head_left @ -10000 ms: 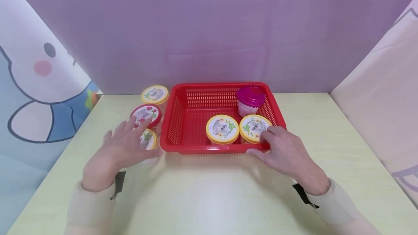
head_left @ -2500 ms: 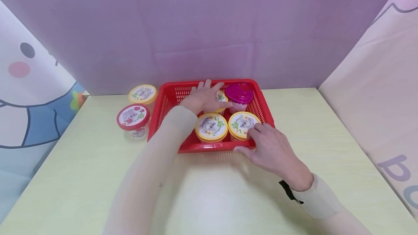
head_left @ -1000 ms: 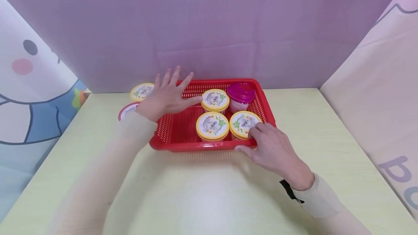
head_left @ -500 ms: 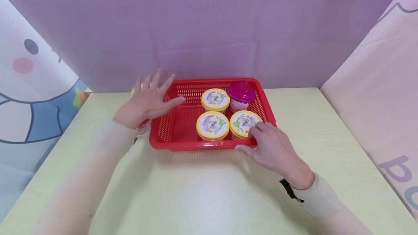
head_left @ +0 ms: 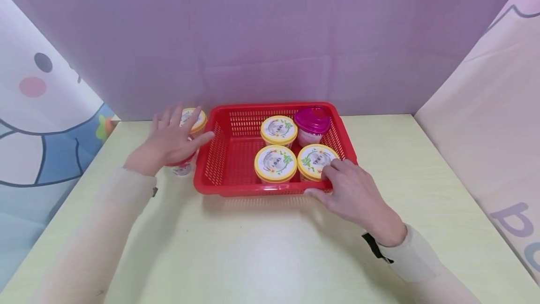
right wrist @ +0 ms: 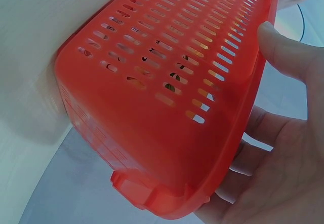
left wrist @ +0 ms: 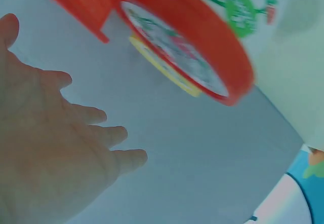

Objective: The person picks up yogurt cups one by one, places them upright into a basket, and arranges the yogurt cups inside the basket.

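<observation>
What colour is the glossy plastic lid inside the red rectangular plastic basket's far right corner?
Purplish magenta; the glossy plastic lid shows best in the head view.

Basket (head_left: 236,190): red, rows of slots. Three yellow-rimmed tubs (head_left: 275,163): white lid tops, green leaf print. Magenta-lidded tub (head_left: 312,121): paler body. Red-rimmed tub (left wrist: 202,26): white, green and red print. Backdrop (head_left: 270,36): purple. Left cloth (head_left: 21,158): blue, white cartoon, pink cheek. Table (head_left: 270,252): pale yellow-green.

The left hand (head_left: 166,147) pretty much blocks the red-lidded cup (head_left: 182,170), plus some of the yellow-lidded cup (head_left: 203,120) behind. Right hand (head_left: 358,196) covers a bit of the red basket (head_left: 240,190) and front-right tub (head_left: 309,169); that tub's lid print (head_left: 317,158) is too tiny to read.
</observation>
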Demonstrator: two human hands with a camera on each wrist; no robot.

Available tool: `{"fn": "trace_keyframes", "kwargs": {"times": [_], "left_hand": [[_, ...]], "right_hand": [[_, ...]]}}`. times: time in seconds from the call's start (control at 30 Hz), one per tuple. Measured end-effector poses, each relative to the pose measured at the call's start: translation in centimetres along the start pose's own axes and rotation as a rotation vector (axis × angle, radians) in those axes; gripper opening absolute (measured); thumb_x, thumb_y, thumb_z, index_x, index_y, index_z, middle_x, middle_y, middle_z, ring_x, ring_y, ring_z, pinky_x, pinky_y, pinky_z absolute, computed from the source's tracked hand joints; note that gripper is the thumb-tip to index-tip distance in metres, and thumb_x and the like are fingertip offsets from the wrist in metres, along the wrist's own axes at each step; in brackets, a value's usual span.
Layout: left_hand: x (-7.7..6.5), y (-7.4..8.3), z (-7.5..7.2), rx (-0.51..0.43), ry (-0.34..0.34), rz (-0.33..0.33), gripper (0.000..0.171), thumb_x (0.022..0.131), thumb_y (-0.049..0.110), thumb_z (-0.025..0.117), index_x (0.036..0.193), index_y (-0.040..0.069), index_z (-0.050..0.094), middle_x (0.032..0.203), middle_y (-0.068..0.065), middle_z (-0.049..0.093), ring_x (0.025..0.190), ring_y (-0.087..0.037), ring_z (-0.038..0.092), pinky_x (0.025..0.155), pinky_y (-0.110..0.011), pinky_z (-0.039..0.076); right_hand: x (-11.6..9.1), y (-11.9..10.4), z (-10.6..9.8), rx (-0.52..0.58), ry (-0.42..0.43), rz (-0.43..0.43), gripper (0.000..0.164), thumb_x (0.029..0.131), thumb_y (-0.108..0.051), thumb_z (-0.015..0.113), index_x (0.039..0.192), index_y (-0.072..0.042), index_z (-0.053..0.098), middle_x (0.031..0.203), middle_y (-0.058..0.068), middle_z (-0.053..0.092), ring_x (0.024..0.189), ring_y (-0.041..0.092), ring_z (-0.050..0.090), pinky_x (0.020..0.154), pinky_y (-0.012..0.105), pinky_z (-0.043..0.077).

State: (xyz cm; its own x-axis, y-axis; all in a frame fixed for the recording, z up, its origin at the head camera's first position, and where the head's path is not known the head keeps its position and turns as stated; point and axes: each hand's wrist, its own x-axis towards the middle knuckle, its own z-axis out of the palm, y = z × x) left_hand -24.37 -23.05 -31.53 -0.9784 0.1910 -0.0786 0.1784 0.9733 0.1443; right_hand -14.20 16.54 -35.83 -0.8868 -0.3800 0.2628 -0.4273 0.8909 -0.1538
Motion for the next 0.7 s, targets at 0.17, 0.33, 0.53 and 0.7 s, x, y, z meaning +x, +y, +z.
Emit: {"fn": "trace_keyframes", "kwargs": {"times": [0.17, 0.33, 0.53, 0.7], "left_hand": [[-0.3, -1.6, 0.6, -0.02, -0.023, -0.049, 0.094, 0.097, 0.067, 0.045, 0.164, 0.015, 0.004, 0.163, -0.031, -0.006, 0.147, -0.057, -0.005, 0.112, -0.076, 0.002], [-0.5, -3.2, 1.5, -0.055, -0.014, -0.091, 0.097, 0.095, 0.066, 0.05, 0.164, 0.016, 0.004, 0.164, -0.03, -0.005, 0.148, -0.056, -0.007, 0.111, -0.078, 0.006], [-0.9, -4.1, 1.9, -0.079, -0.057, -0.091, 0.1, 0.094, 0.066, 0.052, 0.164, 0.015, 0.001, 0.164, -0.03, -0.009, 0.144, -0.061, 0.0, 0.109, -0.079, 0.011], [-1.0, -4.1, 2.1, -0.079, -0.1, -0.108, 0.101, 0.093, 0.064, 0.055, 0.164, 0.016, 0.002, 0.162, -0.033, -0.001, 0.14, -0.061, 0.012, 0.108, -0.076, 0.024]], "right_hand": [[-0.1, 0.1, 0.0, -0.004, 0.005, -0.006, 0.047, 0.075, -0.05, 0.086, 0.088, -0.01, 0.065, 0.089, 0.005, 0.062, 0.081, 0.021, 0.056, 0.069, 0.04, 0.053], [0.0, 0.1, 0.0, -0.006, 0.006, -0.008, 0.047, 0.075, -0.05, 0.086, 0.088, -0.01, 0.065, 0.089, 0.005, 0.062, 0.081, 0.021, 0.056, 0.069, 0.04, 0.054], [0.0, 0.1, 0.0, -0.007, 0.008, -0.009, 0.047, 0.075, -0.049, 0.086, 0.089, -0.01, 0.066, 0.089, 0.005, 0.063, 0.081, 0.021, 0.056, 0.069, 0.041, 0.054], [0.0, 0.0, -0.1, -0.006, 0.015, -0.016, 0.045, 0.075, -0.048, 0.086, 0.087, -0.01, 0.065, 0.087, 0.004, 0.061, 0.079, 0.02, 0.055, 0.067, 0.04, 0.053]]}}
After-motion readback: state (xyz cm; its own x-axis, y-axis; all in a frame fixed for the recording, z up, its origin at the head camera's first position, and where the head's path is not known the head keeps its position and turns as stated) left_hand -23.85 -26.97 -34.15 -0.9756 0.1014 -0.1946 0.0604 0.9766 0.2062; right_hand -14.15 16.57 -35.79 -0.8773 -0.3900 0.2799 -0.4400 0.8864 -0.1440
